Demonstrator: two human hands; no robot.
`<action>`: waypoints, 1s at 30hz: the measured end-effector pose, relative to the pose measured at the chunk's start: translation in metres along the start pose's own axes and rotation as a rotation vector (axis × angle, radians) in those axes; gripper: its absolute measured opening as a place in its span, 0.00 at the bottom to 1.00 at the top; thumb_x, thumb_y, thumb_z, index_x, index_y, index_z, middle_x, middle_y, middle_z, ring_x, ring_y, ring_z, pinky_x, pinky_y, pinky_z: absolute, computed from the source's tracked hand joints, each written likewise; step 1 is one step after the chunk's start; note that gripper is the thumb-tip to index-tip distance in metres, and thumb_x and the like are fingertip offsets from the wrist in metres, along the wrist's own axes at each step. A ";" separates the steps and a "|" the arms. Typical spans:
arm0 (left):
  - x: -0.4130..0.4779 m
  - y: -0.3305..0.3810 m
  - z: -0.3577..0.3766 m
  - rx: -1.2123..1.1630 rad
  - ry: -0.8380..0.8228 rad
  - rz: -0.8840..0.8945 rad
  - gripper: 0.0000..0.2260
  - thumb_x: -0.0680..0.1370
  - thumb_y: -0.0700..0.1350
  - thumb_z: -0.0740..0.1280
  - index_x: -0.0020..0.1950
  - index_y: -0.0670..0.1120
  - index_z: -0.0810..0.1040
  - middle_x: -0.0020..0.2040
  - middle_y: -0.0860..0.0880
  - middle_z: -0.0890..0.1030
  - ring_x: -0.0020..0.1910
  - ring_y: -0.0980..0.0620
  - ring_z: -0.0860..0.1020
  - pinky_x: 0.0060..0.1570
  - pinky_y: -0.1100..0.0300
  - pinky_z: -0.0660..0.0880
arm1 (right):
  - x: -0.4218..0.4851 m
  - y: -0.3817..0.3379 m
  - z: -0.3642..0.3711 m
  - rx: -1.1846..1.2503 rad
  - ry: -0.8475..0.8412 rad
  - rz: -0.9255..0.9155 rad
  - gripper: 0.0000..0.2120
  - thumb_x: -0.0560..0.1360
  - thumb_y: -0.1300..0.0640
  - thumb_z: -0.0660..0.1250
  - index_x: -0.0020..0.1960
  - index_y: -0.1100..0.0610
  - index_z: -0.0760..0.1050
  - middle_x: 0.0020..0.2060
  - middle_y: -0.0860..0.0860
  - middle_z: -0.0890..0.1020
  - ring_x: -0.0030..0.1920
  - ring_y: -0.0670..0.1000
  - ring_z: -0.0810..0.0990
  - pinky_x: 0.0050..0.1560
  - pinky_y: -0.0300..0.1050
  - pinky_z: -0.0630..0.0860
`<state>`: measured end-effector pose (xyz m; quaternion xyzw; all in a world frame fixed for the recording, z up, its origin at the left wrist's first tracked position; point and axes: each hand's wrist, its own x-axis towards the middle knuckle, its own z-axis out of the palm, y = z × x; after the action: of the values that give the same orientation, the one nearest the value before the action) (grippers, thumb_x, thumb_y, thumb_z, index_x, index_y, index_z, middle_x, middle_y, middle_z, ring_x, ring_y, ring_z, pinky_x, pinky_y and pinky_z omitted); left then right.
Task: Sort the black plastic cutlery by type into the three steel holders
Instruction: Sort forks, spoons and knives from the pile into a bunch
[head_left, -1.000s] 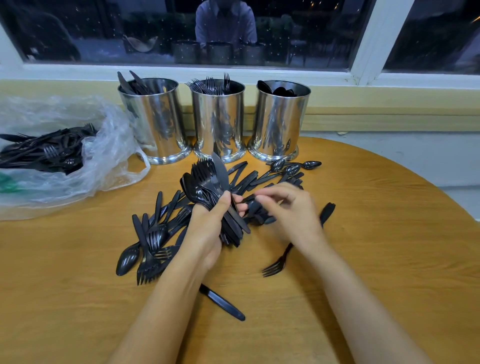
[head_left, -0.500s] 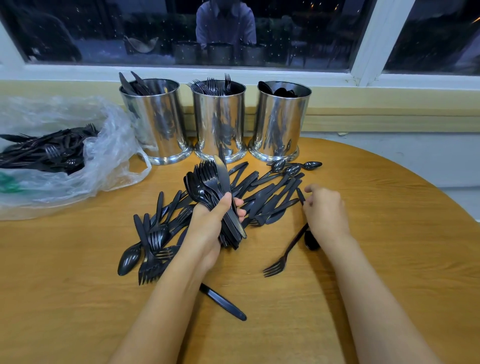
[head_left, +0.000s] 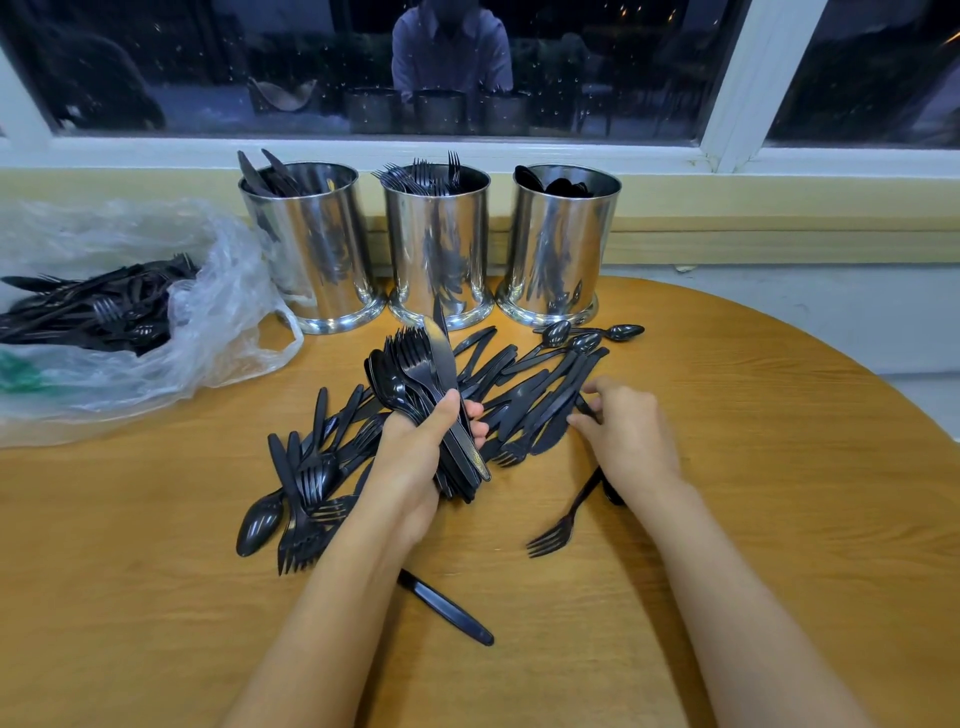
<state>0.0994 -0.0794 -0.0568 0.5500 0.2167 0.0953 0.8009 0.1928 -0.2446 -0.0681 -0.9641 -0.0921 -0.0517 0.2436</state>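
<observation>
The left hand (head_left: 415, 457) grips a mixed bundle of black forks, spoons and a knife (head_left: 415, 374), fingers wrapped round the handles and thumb pressed across the front. The heads fan upward and away from the person. The hand is raised just above the surface (head_left: 753, 545), its forearm coming in from the lower edge.

Just to its right lies the loose pile of cutlery (head_left: 524, 395), mostly knives and spoons slanting toward the holders. The right hand (head_left: 628, 431) is palm down at the pile's right edge, index finger and thumb curled round a black handle (head_left: 587, 408) sticking out of it; what kind of piece it is cannot be told. A lone fork (head_left: 561, 525) lies beside the right wrist, tines toward the person, and a lone knife (head_left: 447, 608) lies partly under the left forearm.

A second heap of forks and spoons (head_left: 306, 478) lies left of the left hand.

Along the far edge stand three steel holders in a row: the left holder (head_left: 311, 249) has knives, the middle holder (head_left: 439, 244) forks, the right holder (head_left: 558, 244) spoons. A clear plastic bag (head_left: 218, 322) at far left holds more cutlery.
</observation>
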 end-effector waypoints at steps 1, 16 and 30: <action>0.000 0.000 0.000 -0.002 0.002 0.000 0.16 0.82 0.45 0.62 0.63 0.35 0.76 0.41 0.47 0.82 0.35 0.56 0.81 0.39 0.63 0.81 | -0.001 -0.001 0.000 -0.009 -0.011 -0.007 0.18 0.78 0.56 0.68 0.66 0.53 0.72 0.53 0.52 0.81 0.53 0.53 0.79 0.47 0.48 0.78; 0.001 0.001 -0.003 -0.034 0.002 -0.008 0.10 0.82 0.44 0.62 0.55 0.39 0.79 0.42 0.47 0.83 0.37 0.54 0.81 0.40 0.61 0.81 | -0.005 -0.003 -0.022 0.280 0.367 -0.357 0.07 0.74 0.55 0.72 0.51 0.53 0.83 0.33 0.47 0.73 0.34 0.45 0.71 0.34 0.37 0.67; 0.001 0.001 -0.001 -0.098 0.051 0.018 0.06 0.82 0.44 0.62 0.53 0.44 0.78 0.41 0.49 0.84 0.40 0.53 0.82 0.46 0.58 0.79 | -0.025 -0.035 -0.003 0.902 -0.056 -0.231 0.10 0.76 0.63 0.68 0.54 0.52 0.74 0.45 0.46 0.85 0.45 0.44 0.83 0.49 0.37 0.77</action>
<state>0.0999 -0.0778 -0.0563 0.5093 0.2271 0.1272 0.8203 0.1613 -0.2198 -0.0536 -0.7464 -0.2186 -0.0073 0.6285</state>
